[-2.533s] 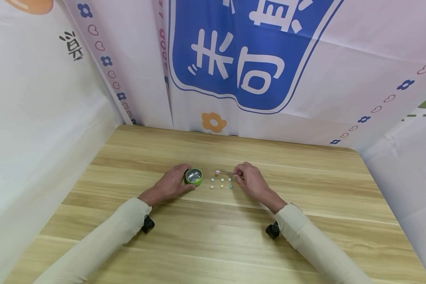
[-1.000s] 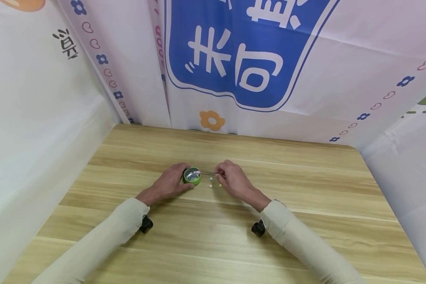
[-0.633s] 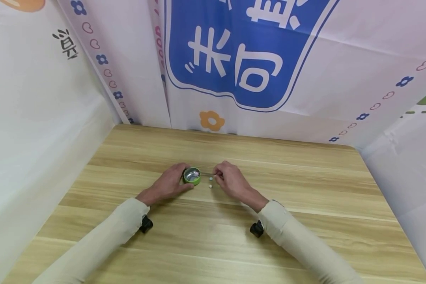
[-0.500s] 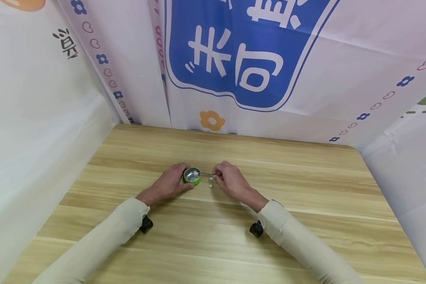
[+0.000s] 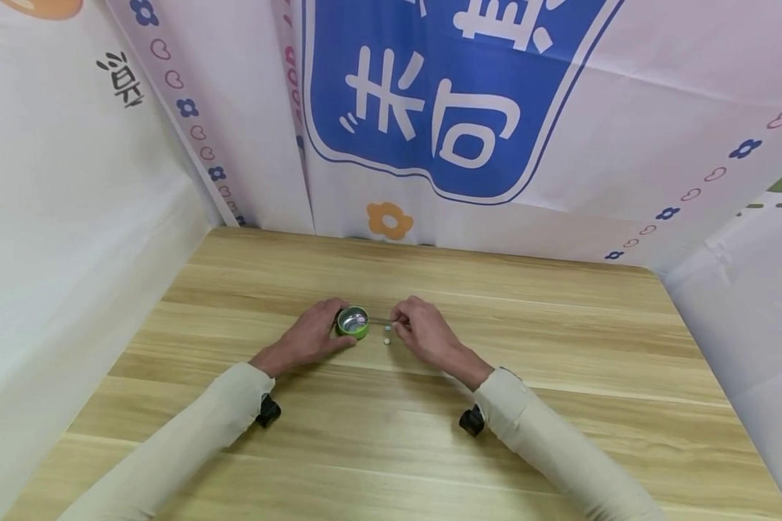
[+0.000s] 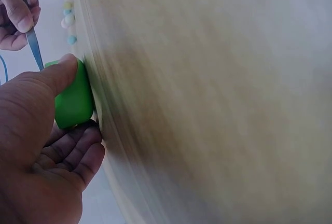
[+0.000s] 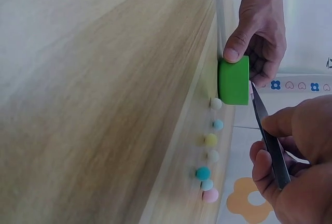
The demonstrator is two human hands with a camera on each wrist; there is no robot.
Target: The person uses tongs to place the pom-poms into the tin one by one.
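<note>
My left hand (image 5: 306, 334) holds a small green bowl (image 6: 75, 99) with a shiny metal inside, thumb on one side and fingers on the other. In my right hand (image 5: 426, 333) I pinch metal tweezers (image 7: 278, 164), pointing left. Their tips reach over the bowl's rim, and a pink ball (image 5: 361, 319) shows at them inside the bowl. Just right of the bowl, small coloured balls lie on the table: white (image 7: 216, 103), light blue (image 7: 218, 124), yellow (image 7: 210, 139), teal (image 7: 203, 173) and pink (image 7: 210, 195) among them. In the head view my right hand hides most of these.
The wood-grain table (image 5: 378, 434) ends at a printed white cloth (image 5: 560, 174) at the back, with a blue sign on it. White cloth walls (image 5: 72, 253) stand on the left and right. A black wrist camera (image 5: 269, 411) sits under each sleeve.
My right hand has moved left, carrying the pink ball in the tweezers from above the row of balls to the bowl. The ball then sank below the rim. My left hand stays on the bowl.
</note>
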